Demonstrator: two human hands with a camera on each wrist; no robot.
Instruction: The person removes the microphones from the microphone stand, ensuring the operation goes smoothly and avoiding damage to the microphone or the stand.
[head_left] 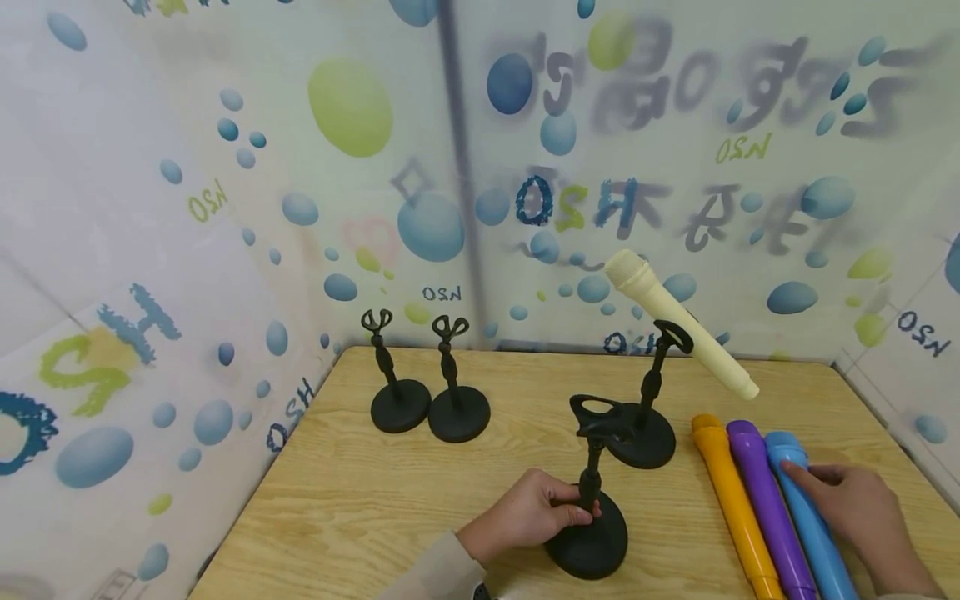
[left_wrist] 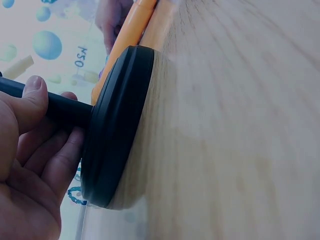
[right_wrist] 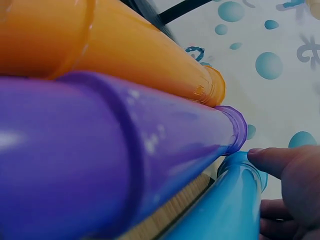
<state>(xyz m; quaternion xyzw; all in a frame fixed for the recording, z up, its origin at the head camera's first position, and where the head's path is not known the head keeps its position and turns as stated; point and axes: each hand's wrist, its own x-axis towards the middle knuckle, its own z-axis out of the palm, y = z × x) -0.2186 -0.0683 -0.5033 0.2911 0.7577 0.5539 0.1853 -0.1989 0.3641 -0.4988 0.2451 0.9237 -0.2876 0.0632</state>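
Observation:
My left hand (head_left: 528,512) grips the stem of a black tabletop microphone stand (head_left: 588,546). The stand's round base (left_wrist: 120,125) is on or just above the wood; its loop clip on top holds nothing. My right hand (head_left: 862,504) pinches a blue toy microphone (head_left: 817,542) near its head end, the thumb on top and the fingers down the right side. Left of it lie a purple toy microphone (head_left: 768,508) and an orange toy microphone (head_left: 735,508), side by side. Behind them, a cream toy microphone (head_left: 686,325) rests tilted in another black stand (head_left: 645,442).
Two more black stands (head_left: 401,407) with bare clips stand at the back left, their bases close together. The wooden table (head_left: 337,500) meets a patterned wall covering (head_left: 345,208) behind and at both sides.

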